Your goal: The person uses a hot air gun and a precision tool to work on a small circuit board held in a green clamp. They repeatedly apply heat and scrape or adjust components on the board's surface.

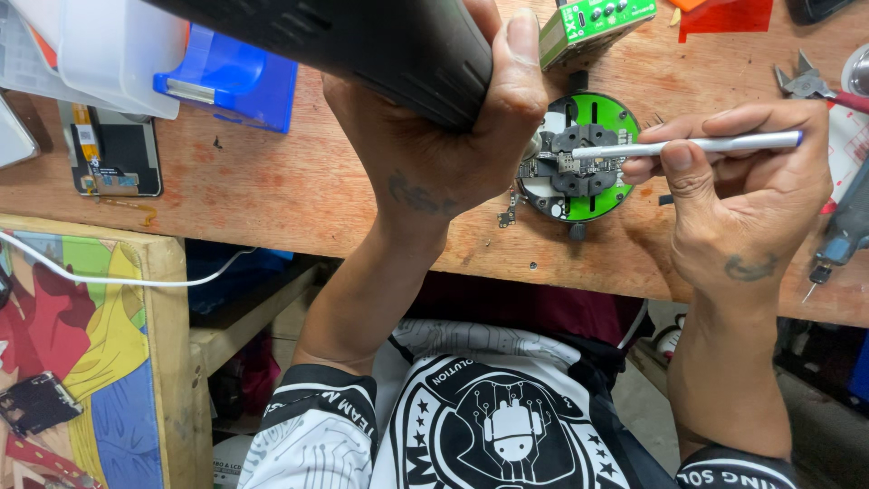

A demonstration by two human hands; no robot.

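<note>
Work is seen mid-way: a small circuit board (568,164) is clamped in the round green holder (612,115) at the bench's far middle, a silver tool (688,145) pinched against it by the right hand (742,195), the left hand (453,127) wrapped around a black handle (362,41), nothing lifted off yet.

Green rectangular box (593,23) up at 12 o'clock, blue-and-white plastic case (231,77) around 10, dark phone screen (113,149) lying flat at 9.

Blue box (237,77), phone screen (113,149), side cutters (808,84)
</note>
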